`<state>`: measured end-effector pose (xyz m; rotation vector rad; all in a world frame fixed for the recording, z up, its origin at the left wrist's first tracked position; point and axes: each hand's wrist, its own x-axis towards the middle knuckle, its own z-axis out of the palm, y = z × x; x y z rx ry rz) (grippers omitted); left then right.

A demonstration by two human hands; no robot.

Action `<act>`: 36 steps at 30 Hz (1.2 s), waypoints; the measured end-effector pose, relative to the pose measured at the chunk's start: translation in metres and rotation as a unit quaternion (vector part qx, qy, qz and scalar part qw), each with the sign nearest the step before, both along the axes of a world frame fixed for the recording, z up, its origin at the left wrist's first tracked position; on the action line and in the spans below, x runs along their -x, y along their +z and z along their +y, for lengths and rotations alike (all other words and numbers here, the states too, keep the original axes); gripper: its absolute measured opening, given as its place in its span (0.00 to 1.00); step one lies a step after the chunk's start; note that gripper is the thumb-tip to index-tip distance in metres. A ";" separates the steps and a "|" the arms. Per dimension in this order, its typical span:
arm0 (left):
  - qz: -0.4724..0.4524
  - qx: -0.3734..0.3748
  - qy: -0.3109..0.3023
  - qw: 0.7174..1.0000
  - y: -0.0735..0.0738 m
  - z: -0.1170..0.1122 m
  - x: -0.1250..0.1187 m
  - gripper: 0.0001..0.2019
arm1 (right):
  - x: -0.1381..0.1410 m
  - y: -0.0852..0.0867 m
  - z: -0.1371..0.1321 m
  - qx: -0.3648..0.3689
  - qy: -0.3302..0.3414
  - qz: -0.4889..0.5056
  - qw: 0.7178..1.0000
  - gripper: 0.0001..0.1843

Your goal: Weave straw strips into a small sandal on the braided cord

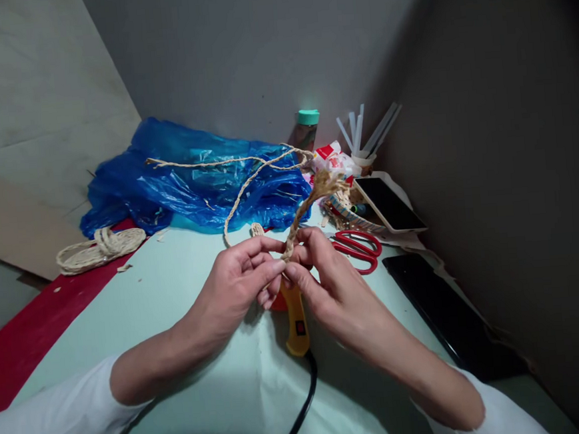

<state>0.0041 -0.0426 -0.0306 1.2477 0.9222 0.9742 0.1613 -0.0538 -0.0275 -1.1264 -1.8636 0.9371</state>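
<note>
Both hands meet above the pale green table (190,358) and pinch a braided straw rope (303,214). My left hand (241,277) is closed on the rope's lower end, fingers curled. My right hand (324,274) is closed on the same spot from the right. The braid rises to a frayed tuft (324,182), and thinner strands (240,194) loop back over a blue plastic bag (191,178). Under the hands lies a yellow glue gun (296,323) with a black cord (299,410).
Red scissors (359,248) lie right of the hands. A phone (389,204), a cup of glue sticks (361,148), a green-capped bottle (305,132) and scraps crowd the back right. A woven straw sandal (99,249) rests on red cloth (32,331) at left. A black slab (442,308) lies at right.
</note>
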 end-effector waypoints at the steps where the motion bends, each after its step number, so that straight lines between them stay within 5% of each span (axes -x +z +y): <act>1: 0.015 -0.003 0.021 1.000 0.001 -0.001 -0.001 0.07 | 0.000 0.000 0.000 -0.013 -0.002 -0.034 0.999 0.04; 5: 0.053 -0.016 0.079 0.995 0.004 -0.005 -0.005 0.06 | 0.002 -0.002 0.001 -0.132 -0.032 -0.147 0.980 0.06; 12: 0.082 -0.038 0.109 0.990 0.000 -0.004 -0.009 0.07 | 0.005 -0.013 0.001 -0.356 -0.120 -0.237 0.896 0.10; 18: 0.046 -0.061 0.116 0.990 -0.003 -0.002 -0.007 0.05 | 0.014 -0.020 -0.003 -0.381 -0.150 -0.215 0.887 0.10; 27: -0.076 0.021 0.063 0.995 -0.012 -0.002 0.000 0.07 | 0.017 -0.015 -0.010 -0.453 -0.146 -0.252 0.843 0.10; 30: -0.107 0.039 0.060 0.992 -0.014 0.001 0.001 0.07 | 0.015 -0.013 -0.010 -0.417 -0.131 -0.249 0.864 0.08; 36: -0.094 0.053 0.062 0.992 -0.008 0.007 0.005 0.08 | 0.005 -0.005 -0.004 -0.214 -0.068 -0.063 0.972 0.10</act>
